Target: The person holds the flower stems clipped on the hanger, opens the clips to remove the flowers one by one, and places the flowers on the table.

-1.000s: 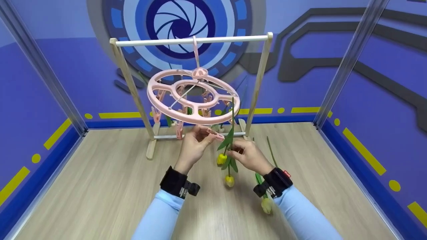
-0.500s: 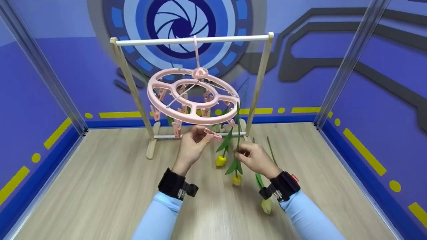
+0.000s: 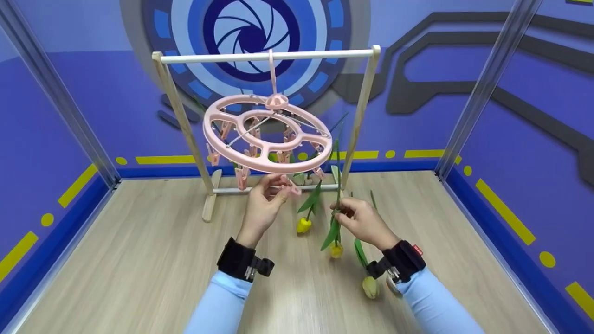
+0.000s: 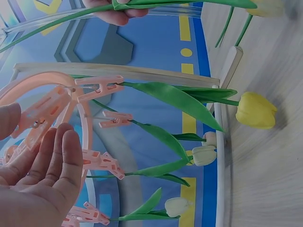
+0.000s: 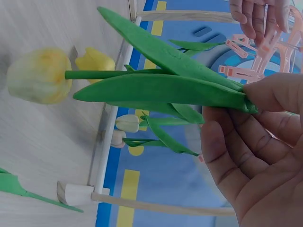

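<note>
My left hand pinches a pink clothespin under the near rim of a round pink clip hanger. To its right, my right hand pinches an artificial tulip by its stem and leaf base. That tulip hangs head down, its pale yellow bloom below the hand and its stem end pointing up. Between the two hands, a bright yellow tulip hangs upside down from another pink clothespin. A gap separates the held tulip from the pinched clothespin.
A wooden stand with a white top bar carries the hanger. White tulips hang from clips farther back. Another pale tulip lies on the table beneath the right forearm. Patterned blue panels enclose the table.
My right hand has shifted right with its tulip, away from the left hand. The left hand has drifted slightly left, its clothespin tilting more steeply, and the hanger has turned a little.
</note>
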